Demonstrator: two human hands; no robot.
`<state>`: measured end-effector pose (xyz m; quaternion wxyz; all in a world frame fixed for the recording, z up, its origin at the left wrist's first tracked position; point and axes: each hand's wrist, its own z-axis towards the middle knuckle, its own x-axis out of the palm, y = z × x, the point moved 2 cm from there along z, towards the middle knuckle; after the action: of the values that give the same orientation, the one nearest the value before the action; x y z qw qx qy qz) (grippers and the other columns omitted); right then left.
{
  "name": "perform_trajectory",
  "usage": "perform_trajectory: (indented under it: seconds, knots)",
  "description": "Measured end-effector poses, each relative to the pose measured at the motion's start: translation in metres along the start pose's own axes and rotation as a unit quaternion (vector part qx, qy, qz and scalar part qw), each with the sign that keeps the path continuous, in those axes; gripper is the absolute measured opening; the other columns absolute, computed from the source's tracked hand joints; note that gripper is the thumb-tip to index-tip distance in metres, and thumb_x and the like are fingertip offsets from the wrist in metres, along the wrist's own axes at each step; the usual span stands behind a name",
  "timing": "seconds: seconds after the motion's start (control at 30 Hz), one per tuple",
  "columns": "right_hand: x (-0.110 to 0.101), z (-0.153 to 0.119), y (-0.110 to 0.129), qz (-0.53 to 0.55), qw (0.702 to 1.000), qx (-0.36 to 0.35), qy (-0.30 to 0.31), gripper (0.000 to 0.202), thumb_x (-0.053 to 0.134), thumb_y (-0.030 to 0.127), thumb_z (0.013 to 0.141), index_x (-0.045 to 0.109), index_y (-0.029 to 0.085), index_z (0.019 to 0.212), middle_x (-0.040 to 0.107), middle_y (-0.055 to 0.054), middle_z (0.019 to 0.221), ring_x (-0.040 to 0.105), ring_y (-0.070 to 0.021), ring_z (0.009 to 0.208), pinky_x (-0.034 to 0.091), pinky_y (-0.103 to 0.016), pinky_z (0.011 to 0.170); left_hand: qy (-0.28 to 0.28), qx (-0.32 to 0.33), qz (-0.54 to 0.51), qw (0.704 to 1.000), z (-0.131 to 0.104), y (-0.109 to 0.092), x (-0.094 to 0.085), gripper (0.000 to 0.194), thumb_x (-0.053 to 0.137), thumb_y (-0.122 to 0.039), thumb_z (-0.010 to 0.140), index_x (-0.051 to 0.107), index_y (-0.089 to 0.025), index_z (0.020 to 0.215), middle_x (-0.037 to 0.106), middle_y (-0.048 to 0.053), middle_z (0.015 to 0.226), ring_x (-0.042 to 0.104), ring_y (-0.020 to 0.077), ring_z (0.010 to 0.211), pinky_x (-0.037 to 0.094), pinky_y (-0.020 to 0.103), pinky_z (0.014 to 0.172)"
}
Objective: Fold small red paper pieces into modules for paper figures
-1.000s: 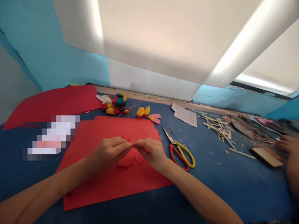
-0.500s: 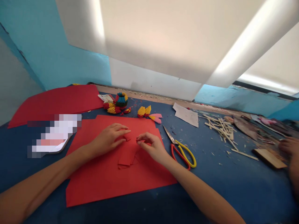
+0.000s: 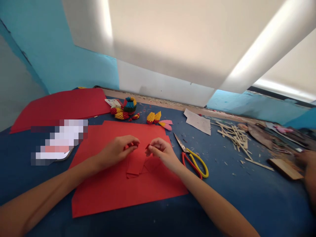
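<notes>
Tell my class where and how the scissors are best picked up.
Probably by the red handle and yellow handle together, coming from the near right. The scissors lie flat on the blue table, handles on the near side, pointed blades facing away. The red paper and right forearm crowd the left.

A narrow gap parts the left hand and right hand above flat red paper sheets, red-and-yellow-handled metal scissors obstructing just right of them, spiky yellow-and-red paper pieces standing beyond, and open blue table nearer the body.
</notes>
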<state>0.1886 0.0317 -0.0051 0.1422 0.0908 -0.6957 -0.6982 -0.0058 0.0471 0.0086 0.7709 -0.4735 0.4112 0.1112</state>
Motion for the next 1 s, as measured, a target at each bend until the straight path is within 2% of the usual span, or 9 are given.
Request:
perform_trajectory:
  seconds: [0.13,0.23,0.3,0.4,0.53,0.67,0.77,1.0]
  knots:
    - [0.004,-0.008,0.008,-0.035,0.997,-0.059,-0.027,0.021,0.067,0.035,0.076,0.055,0.018,0.078,0.059,0.002,0.069,0.055,-0.0074,0.06,0.043,-0.019,0.055,-0.034,-0.018,-0.133,0.99,-0.003,-0.011,-0.005,0.018,0.05,-0.029,0.089,0.06,-0.018,0.098,0.063,0.003,0.086,0.059,0.0123,0.07,0.046,0.022,0.06]
    - [0.008,-0.015,0.013,-0.076,0.99,-0.113,-0.031,0.015,0.063,0.031,0.08,0.055,0.019,0.08,0.059,0.001,0.071,0.057,-0.0088,0.064,0.047,-0.021,0.059,-0.001,-0.001,-0.206,0.979,-0.005,-0.016,-0.004,0.014,0.05,-0.027,0.089,0.059,-0.017,0.091,0.061,0.004,0.088,0.058,0.0127,0.074,0.047,0.022,0.062]
    - [0.009,-0.02,0.017,-0.115,0.98,-0.158,-0.034,0.011,0.061,0.027,0.082,0.058,0.02,0.09,0.061,0.0,0.074,0.059,-0.0095,0.066,0.049,-0.022,0.061,0.029,0.012,-0.246,0.969,-0.006,-0.018,-0.002,0.013,0.049,-0.026,0.09,0.058,-0.017,0.092,0.06,0.004,0.09,0.058,0.0125,0.076,0.048,0.023,0.064]
    - [0.011,-0.025,0.023,-0.181,0.956,-0.228,-0.021,0.018,0.058,0.02,0.085,0.06,0.022,0.103,0.066,-0.001,0.078,0.063,-0.0105,0.07,0.051,-0.023,0.065,0.052,0.018,-0.299,0.953,-0.009,-0.02,0.001,0.01,0.051,-0.024,0.09,0.057,-0.018,0.095,0.059,0.003,0.086,0.058,0.0114,0.073,0.049,0.022,0.064]
    - [0.013,-0.03,0.032,-0.241,0.919,-0.311,-0.015,0.009,0.061,0.014,0.081,0.064,0.021,0.086,0.069,-0.003,0.082,0.065,-0.0122,0.074,0.053,-0.024,0.066,0.046,0.04,-0.357,0.932,-0.013,-0.025,0.0,0.004,0.052,-0.021,0.089,0.055,-0.018,0.091,0.057,0.003,0.091,0.058,0.0112,0.077,0.05,0.022,0.067]
    - [0.014,-0.032,0.036,-0.267,0.902,-0.338,-0.024,0.009,0.063,0.012,0.078,0.064,0.02,0.081,0.069,-0.004,0.081,0.063,-0.0113,0.07,0.052,-0.022,0.062,0.042,0.069,-0.357,0.931,-0.014,-0.028,-0.003,0.002,0.055,-0.017,0.087,0.055,-0.018,0.086,0.053,0.002,0.092,0.056,0.0105,0.08,0.049,0.022,0.07]
    - [0.015,-0.033,0.037,-0.287,0.889,-0.356,-0.017,0.008,0.061,0.012,0.08,0.064,0.019,0.082,0.069,-0.004,0.079,0.065,-0.0115,0.071,0.053,-0.022,0.065,0.049,0.067,-0.367,0.926,-0.013,-0.028,-0.002,0.006,0.062,-0.016,0.082,0.057,-0.018,0.083,0.054,0.001,0.089,0.055,0.0107,0.08,0.048,0.021,0.069]
    - [0.017,-0.036,0.04,-0.304,0.862,-0.406,-0.003,0.009,0.058,0.011,0.08,0.062,0.018,0.084,0.069,-0.005,0.079,0.066,-0.0111,0.072,0.054,-0.021,0.066,0.092,-0.021,-0.433,0.897,-0.014,-0.027,0.001,0.012,0.066,-0.022,0.079,0.056,-0.016,0.078,0.062,0.004,0.092,0.059,0.0134,0.081,0.051,0.024,0.07]
